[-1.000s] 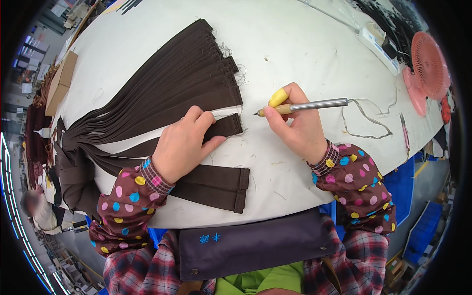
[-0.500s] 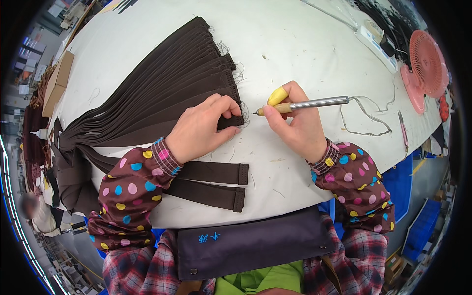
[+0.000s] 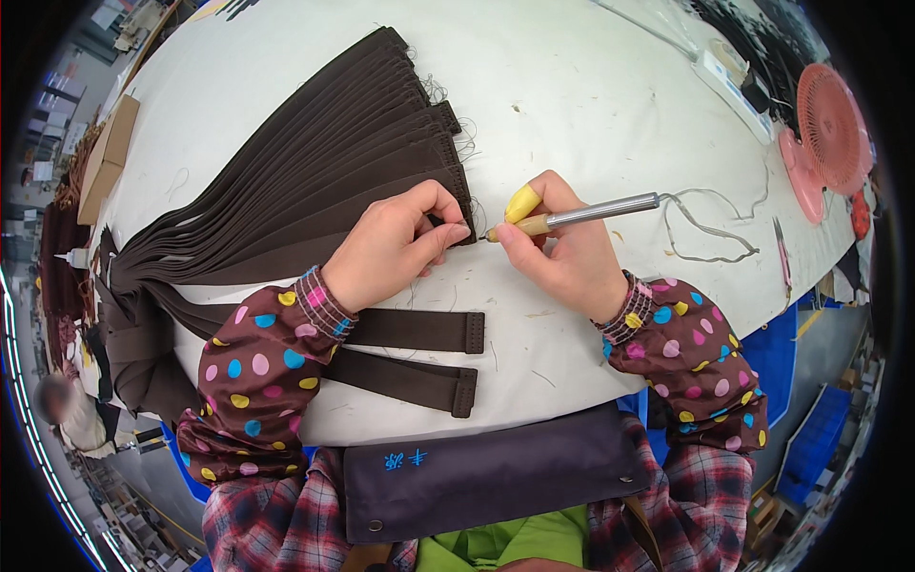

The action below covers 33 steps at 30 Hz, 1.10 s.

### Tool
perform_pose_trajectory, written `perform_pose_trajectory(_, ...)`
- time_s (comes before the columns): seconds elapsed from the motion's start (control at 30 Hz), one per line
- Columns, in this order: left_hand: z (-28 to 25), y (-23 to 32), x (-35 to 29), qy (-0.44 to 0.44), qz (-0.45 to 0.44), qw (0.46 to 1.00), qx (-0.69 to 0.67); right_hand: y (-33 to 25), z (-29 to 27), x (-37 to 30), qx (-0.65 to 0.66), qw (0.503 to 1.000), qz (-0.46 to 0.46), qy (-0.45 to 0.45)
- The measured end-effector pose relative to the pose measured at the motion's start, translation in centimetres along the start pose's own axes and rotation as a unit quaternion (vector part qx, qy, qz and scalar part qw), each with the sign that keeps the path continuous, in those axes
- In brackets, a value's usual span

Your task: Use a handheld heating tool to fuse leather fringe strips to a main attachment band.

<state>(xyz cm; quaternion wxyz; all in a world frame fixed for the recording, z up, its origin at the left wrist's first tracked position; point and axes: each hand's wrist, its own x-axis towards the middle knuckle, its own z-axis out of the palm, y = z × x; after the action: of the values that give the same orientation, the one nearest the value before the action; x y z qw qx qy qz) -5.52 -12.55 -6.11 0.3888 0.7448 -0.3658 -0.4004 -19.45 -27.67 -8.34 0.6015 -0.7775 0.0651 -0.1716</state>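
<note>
A fan of dark brown fabric straps [image 3: 315,172] lies on the white table, with loose threads curling from the stitched ends. My left hand [image 3: 396,238] is closed in a pinch at the end of the nearest strap of the fan. My right hand [image 3: 572,253] grips a corded pen-shaped tool [image 3: 600,210] with a metal barrel and a wood-coloured collar; a yellow cover sits on one finger. The tool's thin dark tip is at the strap's corner, close to my left fingertips. Two separate strap ends [image 3: 419,331] lie below my left hand.
Loose thread bits lie on the white table [image 3: 562,114]. The tool's cord loops to the right, near tweezers [image 3: 782,253]. At the right rim are a pink fan [image 3: 831,124] and a white power strip [image 3: 729,95]. A cardboard box [image 3: 110,157] stands at the left edge.
The tool has moved left, its tip now at the strap's corner. My left thumb and finger have drawn together at the strap end. The straps have shifted slightly.
</note>
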Motion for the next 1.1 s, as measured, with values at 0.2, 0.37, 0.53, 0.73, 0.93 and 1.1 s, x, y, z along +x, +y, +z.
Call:
perform_pose_trajectory(0.2,-0.02,-0.38,0.02,0.005,0.023,0.999,-0.038,0.05,0.38,0.31,-0.023,1.0,0.004,-0.014)
perform_pose_trajectory(0.37,0.01,-0.67,0.04,0.004,0.024,0.999,-0.047,0.16,0.39,0.28,-0.02,0.998,0.036,-0.038)
perform_pose_trajectory(0.53,0.05,-0.58,-0.03,0.006,0.02,0.998,-0.055,-0.01,0.35,0.38,-0.03,0.998,0.034,-0.04)
perform_pose_trajectory(0.73,0.15,-0.67,0.01,0.01,0.026,0.998,-0.049,-0.01,0.35,0.37,-0.041,0.997,0.039,-0.044)
perform_pose_trajectory(0.93,0.22,-0.52,0.07,0.019,0.019,0.998,-0.055,0.11,0.45,0.38,-0.032,0.998,0.034,-0.038)
perform_pose_trajectory(1.1,0.3,-0.48,0.18,0.019,0.003,0.995,-0.094,0.56,0.64,0.41,-0.026,1.0,-0.003,-0.007)
